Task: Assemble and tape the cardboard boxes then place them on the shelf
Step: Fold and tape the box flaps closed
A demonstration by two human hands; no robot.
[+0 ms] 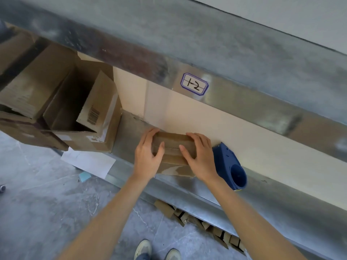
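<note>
Nearest the camera, below the small cardboard box [174,147], a pair of pale shoes [142,248] stands on the grey floor [37,203]. Two bare forearms reach up from there to the box.

The left hand [148,154] grips the box's left end, fingers curled over its far edge and thumb laid across the top. The right hand [201,156] holds the right end the same way, thumb pointing in toward the left one. The box sits on the metal shelf [187,186], close to its front edge, and a glossy strip on its near side looks like tape, though the blur makes this uncertain.

Just right of the box, close to the right wrist, a blue tape dispenser [229,166] lies on the same shelf. Below the box, under the shelf, flat cardboard pieces [206,226] lie in a row.

Left of the box, a white sheet of paper [88,162] hangs over the shelf edge, and beyond it stands a large open carton [75,113] with a barcode on one flap.

Behind the box rises a pale board [206,119]. Above and beyond the box, on the upper metal beam, a blue-bordered label [194,84] reads "1-2".
</note>
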